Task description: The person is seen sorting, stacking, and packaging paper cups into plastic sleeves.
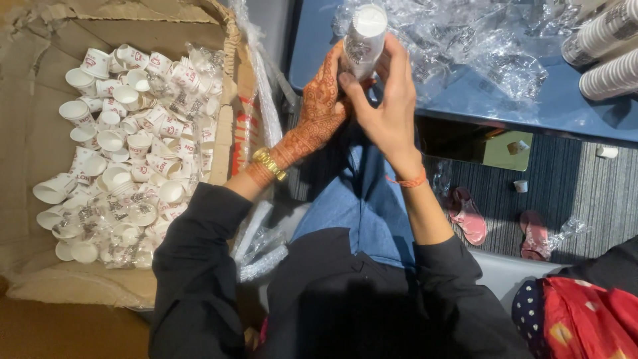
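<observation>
A short stack of white paper cups (pixel 364 36) with dark print is held upright in front of me, over the edge of a blue table (pixel 465 100). My left hand (pixel 320 106), covered in henna patterns and wearing a gold watch, grips the stack from the left and below. My right hand (pixel 389 100), with an orange thread at the wrist, wraps around its right side, thumb pressed on the front. Both black sleeves are pushed up the forearms.
A large cardboard box (pixel 40 133) at my left holds many loose white paper cups (pixel 126 153). Crumpled clear plastic wrappers (pixel 465 46) cover the table, and rolls of stacked cups (pixel 608 53) lie at its far right. Pink sandals (pixel 468 216) and a stray cup (pixel 521 186) sit on the striped floor. A person in red cloth (pixel 585 319) is at lower right.
</observation>
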